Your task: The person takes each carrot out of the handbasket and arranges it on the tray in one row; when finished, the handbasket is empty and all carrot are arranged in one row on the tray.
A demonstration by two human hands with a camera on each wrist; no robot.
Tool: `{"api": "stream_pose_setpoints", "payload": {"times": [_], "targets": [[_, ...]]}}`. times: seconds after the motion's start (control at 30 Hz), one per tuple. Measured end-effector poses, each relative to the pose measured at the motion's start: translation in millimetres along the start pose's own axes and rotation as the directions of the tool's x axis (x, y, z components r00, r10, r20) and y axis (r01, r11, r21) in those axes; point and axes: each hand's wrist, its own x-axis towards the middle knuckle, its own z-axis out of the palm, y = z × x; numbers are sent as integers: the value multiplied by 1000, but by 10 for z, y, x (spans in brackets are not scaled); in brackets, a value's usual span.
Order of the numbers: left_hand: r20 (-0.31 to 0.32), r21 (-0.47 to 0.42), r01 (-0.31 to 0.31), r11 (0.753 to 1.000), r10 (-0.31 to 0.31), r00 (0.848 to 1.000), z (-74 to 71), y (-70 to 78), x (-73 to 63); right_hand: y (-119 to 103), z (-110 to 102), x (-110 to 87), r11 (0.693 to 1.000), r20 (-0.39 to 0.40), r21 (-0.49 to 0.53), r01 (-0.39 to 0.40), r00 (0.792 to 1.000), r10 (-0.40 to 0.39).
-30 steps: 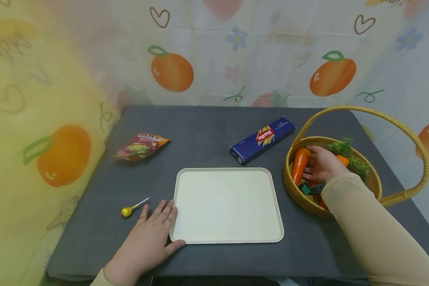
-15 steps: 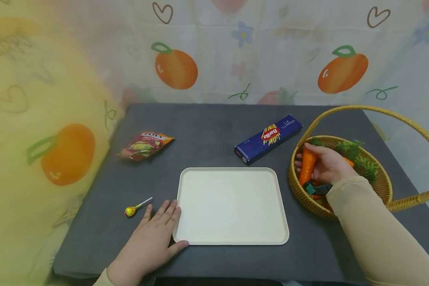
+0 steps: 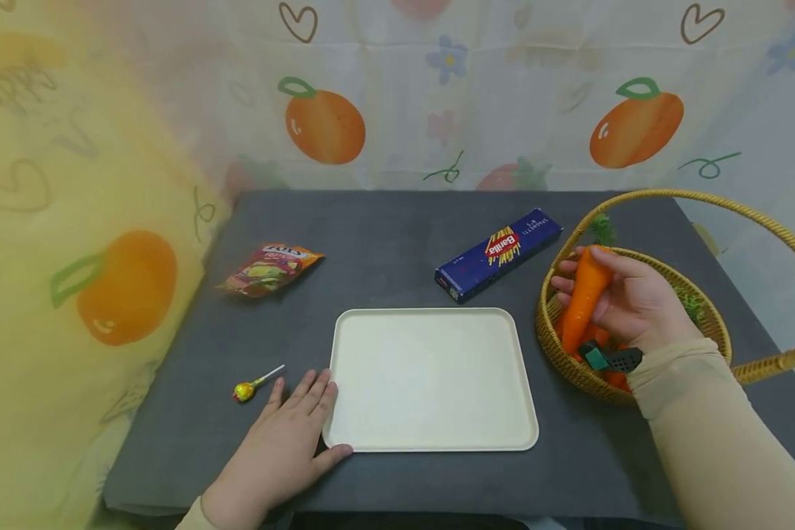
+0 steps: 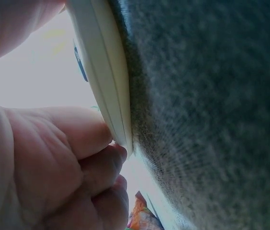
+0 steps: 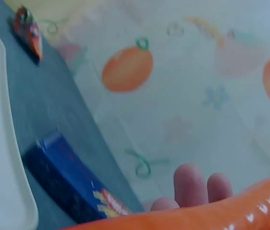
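My right hand (image 3: 636, 298) grips an orange carrot (image 3: 586, 294) with a green leafy top, held over the left part of a wicker basket (image 3: 718, 331). In the right wrist view the carrot (image 5: 207, 215) crosses the bottom, with fingertips (image 5: 190, 184) showing behind it. More orange carrots and greenery lie in the basket, partly hidden by the hand and wrist strap. My left hand (image 3: 278, 442) lies with straight fingers at the left edge of a white rectangular tray (image 3: 430, 379). The left wrist view shows its fingers touching the tray's rim (image 4: 108, 72).
A blue Barilla spaghetti box (image 3: 499, 254) lies behind the tray. To the left are a shiny snack bag (image 3: 269, 270) and a yellow-wrapped lollipop (image 3: 245, 391). The basket's tall handle (image 3: 755, 221) arches up on the right. Everything rests on a grey-covered table (image 3: 371, 243).
My right hand has closed round the carrot and lifted it up inside the basket, its leafy top now rising past the rim. The left hand stays at the tray. The view has shifted slightly.
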Motion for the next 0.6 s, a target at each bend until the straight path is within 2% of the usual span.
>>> {"api": "stream_pose_setpoints", "payload": {"times": [0.17,0.33,0.43,0.6], "targets": [[2,-6,2,1000,-2,1000,3,-7,-7,223,158,3,996,88,-62,61,995,-55],[-14,-22,-9,1000,8,1000,0,-4,-20,556,353,113,982,97,-135,132,988,-120],[-21,-22,-7,1000,6,1000,-4,4,-29,757,483,204,980,94,-161,122,990,-107],[-18,-16,7,1000,-7,1000,-14,4,-45,1079,711,396,974,95,-218,64,994,-44]]}}
